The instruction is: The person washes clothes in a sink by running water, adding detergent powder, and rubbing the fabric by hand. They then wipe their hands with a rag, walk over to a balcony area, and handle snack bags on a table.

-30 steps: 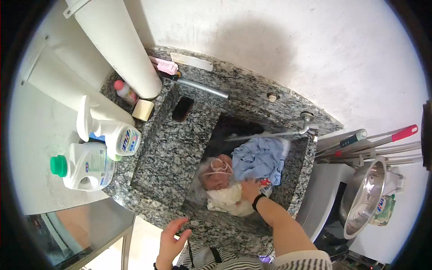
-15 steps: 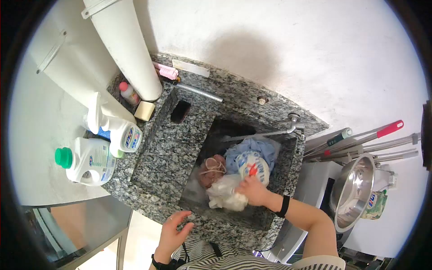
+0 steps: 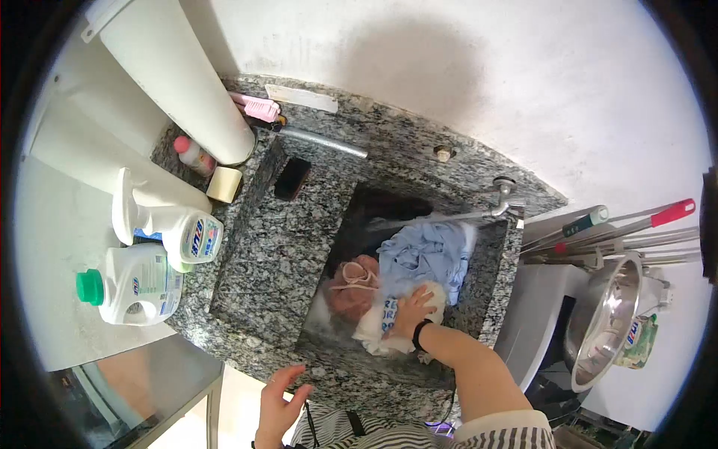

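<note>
In the stone sink (image 3: 486, 329), my right hand (image 3: 411, 313) lies with spread fingers on a white cloth with blue lettering (image 3: 372, 327), pressing on it. Just beyond it is a bunched light-blue garment (image 3: 422, 254). A brownish-pink garment (image 3: 351, 295) lies to the left, and something dark (image 3: 381, 209) sits in the far left corner. Water streams leftward from the tap (image 3: 508, 202) over the clothes. My left hand (image 3: 280, 400) hangs at the sink's front edge, holding nothing, with its fingers apart.
On the left ledge are a spray bottle (image 3: 198, 238), a green-capped jug (image 3: 142, 288), a soap bar (image 3: 224, 184) and a small pink-capped bottle (image 3: 193, 156). A dark brush (image 3: 292, 178) lies on the washboard slope. A metal basin (image 3: 598, 325) and several long handles (image 3: 636, 221) stand at right.
My right hand has moved from the bunched white cloth's edge to lying over it, and the cloth is pulled nearer and folded. More of the light-blue garment shows. The view has shifted slightly.
</note>
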